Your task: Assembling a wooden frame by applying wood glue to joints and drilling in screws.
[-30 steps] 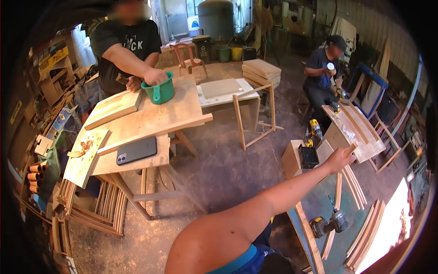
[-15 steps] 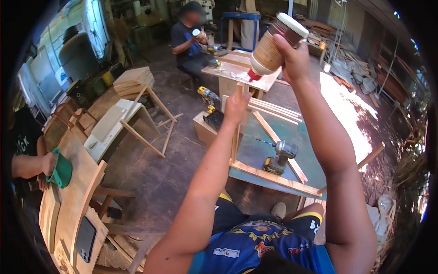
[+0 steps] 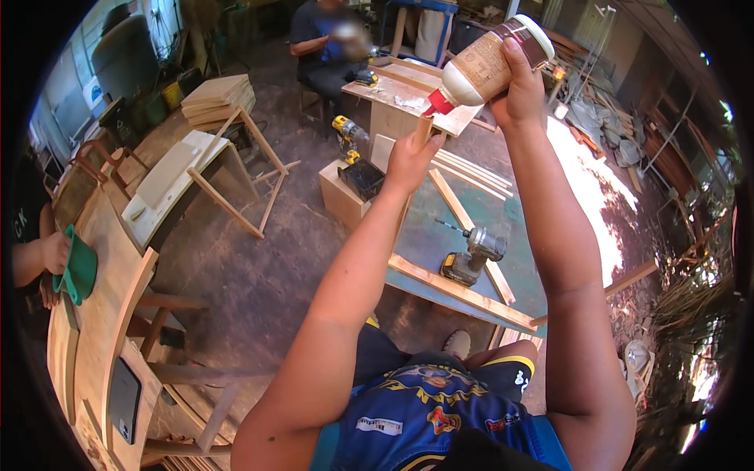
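Bottle, round-shouldered, above wooden strip

Smooth, slightly glossy plastic bottle, matt bare-wood strip, smooth plastic pot, cloth jersey.

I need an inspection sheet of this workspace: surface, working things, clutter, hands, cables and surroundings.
Surface: green-topped table, carrying wood pieces.
Job's things: bottle tilted, red tip down at the top end of a wood strip; contact unclear.
Clutter: grey drill on the table among loose wood.
Hands: left hand grips the wood strip; right hand holds the bottle.
Cables: nothing seen.
Surroundings: seated person behind the table; another person's hand at a green container, far left; stacked boards; phone.
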`<state>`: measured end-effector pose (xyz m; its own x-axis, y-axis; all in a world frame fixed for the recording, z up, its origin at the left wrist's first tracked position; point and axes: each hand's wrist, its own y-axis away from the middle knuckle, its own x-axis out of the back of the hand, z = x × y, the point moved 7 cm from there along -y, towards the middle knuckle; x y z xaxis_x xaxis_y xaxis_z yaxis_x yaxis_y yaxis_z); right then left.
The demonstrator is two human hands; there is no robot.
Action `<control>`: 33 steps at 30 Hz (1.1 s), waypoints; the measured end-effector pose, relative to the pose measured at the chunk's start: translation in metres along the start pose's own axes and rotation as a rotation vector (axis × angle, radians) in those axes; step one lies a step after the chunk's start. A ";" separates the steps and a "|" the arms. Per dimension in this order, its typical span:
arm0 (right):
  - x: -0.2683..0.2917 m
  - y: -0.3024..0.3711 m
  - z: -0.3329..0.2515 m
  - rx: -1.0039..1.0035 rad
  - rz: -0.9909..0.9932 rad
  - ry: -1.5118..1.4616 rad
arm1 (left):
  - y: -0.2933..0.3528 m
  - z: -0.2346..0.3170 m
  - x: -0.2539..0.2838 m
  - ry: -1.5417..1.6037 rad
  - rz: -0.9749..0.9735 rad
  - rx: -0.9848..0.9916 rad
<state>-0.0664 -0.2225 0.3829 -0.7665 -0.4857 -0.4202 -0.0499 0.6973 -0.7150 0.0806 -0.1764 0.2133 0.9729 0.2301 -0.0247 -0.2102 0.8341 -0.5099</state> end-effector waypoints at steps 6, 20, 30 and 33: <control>0.013 -0.002 0.008 0.023 0.017 -0.008 | 0.000 -0.002 0.000 -0.001 0.000 -0.005; 0.008 0.007 0.000 0.002 0.034 -0.098 | -0.003 -0.015 0.001 -0.013 0.024 0.021; 0.016 0.005 0.006 0.018 0.056 -0.039 | -0.001 -0.006 0.000 0.008 0.002 0.029; 0.016 0.009 0.006 0.023 0.055 -0.059 | -0.001 -0.004 -0.001 0.057 -0.006 0.026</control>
<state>-0.0746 -0.2271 0.3663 -0.7288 -0.4778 -0.4904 0.0061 0.7118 -0.7024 0.0803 -0.1795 0.2105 0.9778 0.1971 -0.0713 -0.2066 0.8482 -0.4878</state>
